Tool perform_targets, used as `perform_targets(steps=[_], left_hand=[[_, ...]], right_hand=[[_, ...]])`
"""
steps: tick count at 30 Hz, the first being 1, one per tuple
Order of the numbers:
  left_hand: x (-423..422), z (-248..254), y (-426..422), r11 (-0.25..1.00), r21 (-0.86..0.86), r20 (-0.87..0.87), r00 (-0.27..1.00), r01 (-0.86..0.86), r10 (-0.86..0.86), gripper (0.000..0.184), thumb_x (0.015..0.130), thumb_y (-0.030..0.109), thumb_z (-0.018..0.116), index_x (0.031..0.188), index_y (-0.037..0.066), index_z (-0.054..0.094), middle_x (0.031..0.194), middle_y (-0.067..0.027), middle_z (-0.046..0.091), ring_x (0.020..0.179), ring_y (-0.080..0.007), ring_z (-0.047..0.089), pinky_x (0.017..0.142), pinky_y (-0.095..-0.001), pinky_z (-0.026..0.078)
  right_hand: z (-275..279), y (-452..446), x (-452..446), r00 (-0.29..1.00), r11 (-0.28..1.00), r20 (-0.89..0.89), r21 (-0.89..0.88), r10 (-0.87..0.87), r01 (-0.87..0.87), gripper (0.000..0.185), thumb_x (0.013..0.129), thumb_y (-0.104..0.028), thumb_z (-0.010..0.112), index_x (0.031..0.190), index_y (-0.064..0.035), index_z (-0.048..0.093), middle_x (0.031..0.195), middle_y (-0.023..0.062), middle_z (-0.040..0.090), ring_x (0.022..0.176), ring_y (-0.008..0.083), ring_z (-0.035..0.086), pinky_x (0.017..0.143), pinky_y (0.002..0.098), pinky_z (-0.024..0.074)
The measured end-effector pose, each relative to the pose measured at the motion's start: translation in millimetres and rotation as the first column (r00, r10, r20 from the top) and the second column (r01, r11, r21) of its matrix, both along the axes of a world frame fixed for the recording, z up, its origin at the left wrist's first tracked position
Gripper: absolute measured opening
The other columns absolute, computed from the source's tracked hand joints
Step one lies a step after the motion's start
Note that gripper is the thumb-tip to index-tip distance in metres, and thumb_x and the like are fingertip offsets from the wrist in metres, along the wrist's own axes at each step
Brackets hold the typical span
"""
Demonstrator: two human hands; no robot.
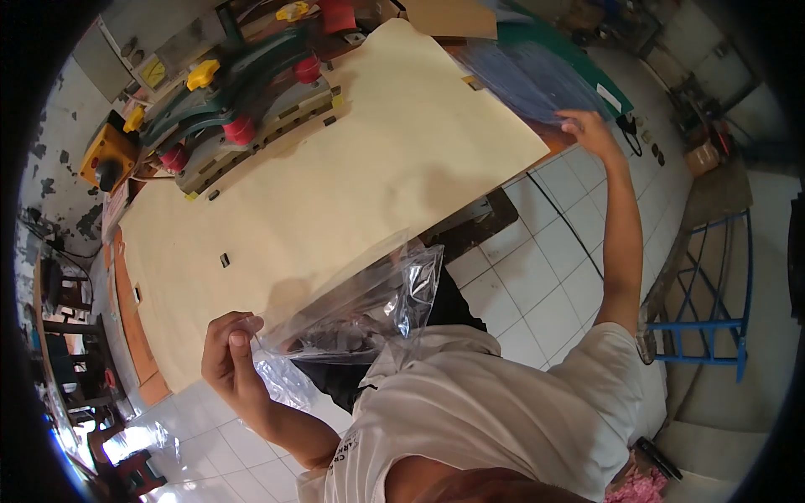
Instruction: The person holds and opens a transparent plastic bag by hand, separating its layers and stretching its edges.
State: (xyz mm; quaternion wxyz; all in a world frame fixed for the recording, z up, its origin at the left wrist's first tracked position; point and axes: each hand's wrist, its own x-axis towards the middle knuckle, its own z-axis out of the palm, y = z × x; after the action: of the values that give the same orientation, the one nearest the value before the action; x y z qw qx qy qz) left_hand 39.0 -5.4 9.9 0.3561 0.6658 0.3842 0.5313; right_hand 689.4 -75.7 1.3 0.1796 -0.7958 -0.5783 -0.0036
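Observation:
My left hand (231,352) is at the near left edge of the table, its thumb and fingers pinching a corner of a clear plastic sheet (369,314). The sheet hangs off the table's front edge, crumpled and shiny at its right end, close to my body. Out at the far right, my right hand (591,130) is closed at the near edge of a stack of bluish clear plastic sheets (532,80). Its thumb and fingers press together there; whether it grips one sheet or several I cannot tell.
A cream-coloured board (352,184) covers the table, with small dark blocks (225,260) on it. At the back left stands a green machine (226,101) with red and yellow knobs, beside a yellow control box (109,155). A blue metal frame (700,327) stands right, on the tiled floor (553,235).

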Motion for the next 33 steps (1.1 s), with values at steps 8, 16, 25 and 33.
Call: perform_targets(steps=[8,16,25,33], left_hand=[[1,1,-4,1.0,-0.012,0.029,1.0,0.003,-0.003,0.032,0.095,0.024,0.056,0.084,-0.005,0.06,0.084,-0.0104,0.06,0.077,-0.0175,0.059,0.074,-0.0312,0.05],[-2,-2,-6,0.999,-0.039,0.067,0.998,0.006,-0.004,0.032,0.094,0.025,0.058,0.085,-0.006,0.06,0.081,-0.0092,0.059,0.076,-0.0177,0.059,0.074,-0.031,0.05],[-3,1,-7,0.998,-0.058,0.059,0.998,0.013,-0.01,0.032,0.094,0.025,0.058,0.083,-0.005,0.059,0.078,-0.0087,0.058,0.077,-0.0188,0.06,0.076,-0.0319,0.048],[-1,2,-7,0.999,-0.054,0.047,0.999,0.001,0.002,0.034,0.094,0.028,0.058,0.083,-0.005,0.06,0.077,-0.0088,0.059,0.076,-0.0181,0.059,0.075,-0.0309,0.048]], right_hand=[[31,19,44,0.978,0.956,0.029,0.219,-0.205,0.194,0.034,0.086,-0.024,0.066,0.113,-0.0049,0.064,0.102,0.0186,0.067,0.093,0.0312,0.066,0.081,0.0375,0.0494],[36,30,55,0.939,0.919,0.104,0.263,-0.329,0.293,0.037,0.085,-0.025,0.066,0.117,-0.0061,0.063,0.104,0.0201,0.067,0.097,0.0318,0.065,0.083,0.0383,0.0491],[28,21,37,0.971,0.933,0.012,0.281,-0.237,0.224,0.039,0.085,-0.024,0.067,0.119,-0.0052,0.062,0.107,0.0188,0.067,0.101,0.0299,0.065,0.086,0.0365,0.0489],[27,28,35,0.957,0.905,0.117,0.371,-0.267,0.207,0.036,0.085,-0.025,0.066,0.117,-0.0082,0.063,0.108,0.018,0.066,0.101,0.0339,0.064,0.085,0.0388,0.049]])
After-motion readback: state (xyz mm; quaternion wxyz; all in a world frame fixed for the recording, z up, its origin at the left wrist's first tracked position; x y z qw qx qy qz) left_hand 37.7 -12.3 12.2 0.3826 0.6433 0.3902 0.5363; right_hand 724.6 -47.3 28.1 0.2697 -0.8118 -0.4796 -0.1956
